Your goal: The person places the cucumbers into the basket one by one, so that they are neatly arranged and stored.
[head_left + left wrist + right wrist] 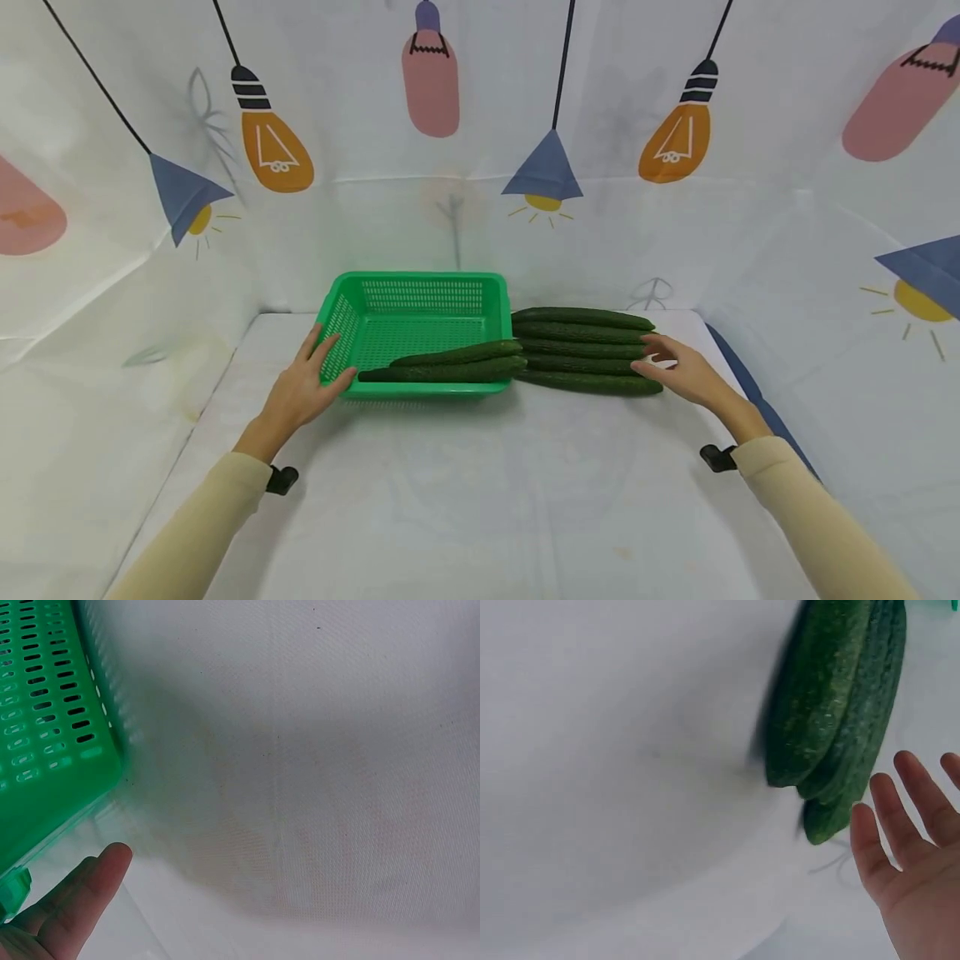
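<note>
A green plastic basket [420, 390] with slotted walls stands on the table. Two dark green cucumbers [457, 369] lie in it along the front, their right ends reaching the rim. My left hand [300, 390] is at the basket's front left corner, fingers spread; in the left wrist view its fingers [82, 904] extend beside the basket wall [67, 772]. Right of the basket, several cucumbers [581, 365] lie side by side. At their right ends is my right hand [686, 375], fingers apart and slightly bent; the right wrist view shows nothing in its palm [930, 892].
A white cloth covers the table [480, 500]. Behind it hangs a white curtain [360, 225] printed with lamps and bulbs. Dark blue material [750, 392] shows past the table's right edge. Each wrist carries a small black device [282, 480].
</note>
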A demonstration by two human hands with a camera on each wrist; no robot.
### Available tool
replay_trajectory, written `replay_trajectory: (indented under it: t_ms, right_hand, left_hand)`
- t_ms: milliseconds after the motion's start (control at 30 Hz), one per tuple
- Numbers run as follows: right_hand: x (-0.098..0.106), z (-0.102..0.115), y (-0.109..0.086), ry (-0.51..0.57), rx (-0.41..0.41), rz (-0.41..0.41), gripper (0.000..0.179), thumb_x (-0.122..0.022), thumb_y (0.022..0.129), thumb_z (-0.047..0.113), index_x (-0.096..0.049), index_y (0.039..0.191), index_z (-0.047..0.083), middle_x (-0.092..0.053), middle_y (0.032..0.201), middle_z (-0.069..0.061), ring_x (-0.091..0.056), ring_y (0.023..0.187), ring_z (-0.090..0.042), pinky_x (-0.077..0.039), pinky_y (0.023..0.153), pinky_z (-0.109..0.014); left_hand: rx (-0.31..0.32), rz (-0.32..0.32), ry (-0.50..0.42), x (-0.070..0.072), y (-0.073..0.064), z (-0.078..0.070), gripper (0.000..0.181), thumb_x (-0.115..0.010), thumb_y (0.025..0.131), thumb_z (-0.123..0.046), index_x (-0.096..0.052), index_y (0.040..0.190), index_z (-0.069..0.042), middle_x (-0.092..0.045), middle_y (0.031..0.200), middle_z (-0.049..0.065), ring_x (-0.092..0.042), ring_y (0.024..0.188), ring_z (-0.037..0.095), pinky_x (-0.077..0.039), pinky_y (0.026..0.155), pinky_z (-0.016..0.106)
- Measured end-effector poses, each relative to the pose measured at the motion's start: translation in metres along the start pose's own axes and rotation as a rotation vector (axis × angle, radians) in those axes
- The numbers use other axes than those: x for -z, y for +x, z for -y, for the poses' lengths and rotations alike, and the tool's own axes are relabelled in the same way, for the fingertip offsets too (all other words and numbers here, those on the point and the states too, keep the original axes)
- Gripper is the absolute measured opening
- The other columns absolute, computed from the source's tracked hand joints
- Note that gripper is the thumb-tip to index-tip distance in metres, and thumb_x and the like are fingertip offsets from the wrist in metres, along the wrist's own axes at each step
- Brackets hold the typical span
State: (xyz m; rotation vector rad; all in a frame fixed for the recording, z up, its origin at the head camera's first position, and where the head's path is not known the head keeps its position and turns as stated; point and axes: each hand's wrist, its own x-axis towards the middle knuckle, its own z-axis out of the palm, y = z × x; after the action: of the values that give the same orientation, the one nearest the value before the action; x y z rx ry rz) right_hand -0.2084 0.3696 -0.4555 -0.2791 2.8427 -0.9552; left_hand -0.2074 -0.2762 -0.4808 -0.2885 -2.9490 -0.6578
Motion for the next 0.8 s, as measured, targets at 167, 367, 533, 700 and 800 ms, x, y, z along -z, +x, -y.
replay_trajectory:
  t_ms: [167, 367, 533, 700, 800]
  right_hand:
    - [-0.012, -0.011, -0.005, -0.019, 0.017, -0.03, 0.071, -0.068, 0.098, 0.046, -0.048, 0.15, 0.003, -0.06, 0.138, -0.026, -0.057, 0.124, -0.045, -0.048, 0.096, -0.063]
    - [-0.031, -0.022, -0.005, -0.052, 0.056, -0.057, 0.065, -0.074, 0.095, 0.04, -0.055, 0.142, 0.0, -0.063, 0.128, -0.024, -0.06, 0.116, -0.042, -0.049, 0.094, -0.061]
    - [-0.04, -0.026, -0.005, -0.073, 0.094, -0.062, 0.059, -0.076, 0.093, 0.036, -0.06, 0.136, -0.002, -0.064, 0.124, -0.023, -0.06, 0.115, -0.04, -0.049, 0.096, -0.059]
    - [-0.042, -0.025, -0.004, -0.092, 0.137, -0.042, 0.051, -0.077, 0.092, 0.032, -0.066, 0.126, -0.003, -0.068, 0.117, -0.021, -0.063, 0.107, -0.038, -0.051, 0.091, -0.057]
    - [-0.043, -0.025, -0.002, -0.103, 0.156, -0.013, 0.048, -0.077, 0.092, 0.032, -0.068, 0.124, -0.002, -0.069, 0.116, -0.02, -0.063, 0.107, -0.038, -0.051, 0.09, -0.057]
  left_hand:
    - [-0.001, -0.007, -0.003, -0.001, 0.001, 0.0, 0.081, -0.054, 0.1, -0.058, -0.032, 0.162, -0.011, -0.01, 0.173, 0.016, -0.07, 0.087, 0.048, -0.051, 0.059, 0.05]
    - [0.005, -0.001, -0.002, 0.0, -0.001, 0.0, 0.081, -0.054, 0.1, -0.058, -0.032, 0.162, -0.011, -0.009, 0.173, 0.016, -0.07, 0.092, 0.051, -0.052, 0.063, 0.055]
    - [0.004, 0.002, -0.003, 0.0, -0.001, 0.0, 0.081, -0.053, 0.1, -0.058, -0.032, 0.162, -0.01, -0.009, 0.173, 0.016, -0.069, 0.096, 0.053, -0.052, 0.065, 0.056]
    - [0.003, -0.003, -0.002, -0.001, -0.001, 0.0, 0.081, -0.054, 0.1, -0.058, -0.031, 0.162, -0.012, -0.009, 0.173, 0.016, -0.069, 0.095, 0.053, -0.052, 0.063, 0.055]
    - [0.0, -0.01, 0.001, -0.001, 0.0, 0.0, 0.081, -0.054, 0.1, -0.058, -0.031, 0.162, -0.011, -0.01, 0.173, 0.016, -0.068, 0.098, 0.054, -0.052, 0.065, 0.057]
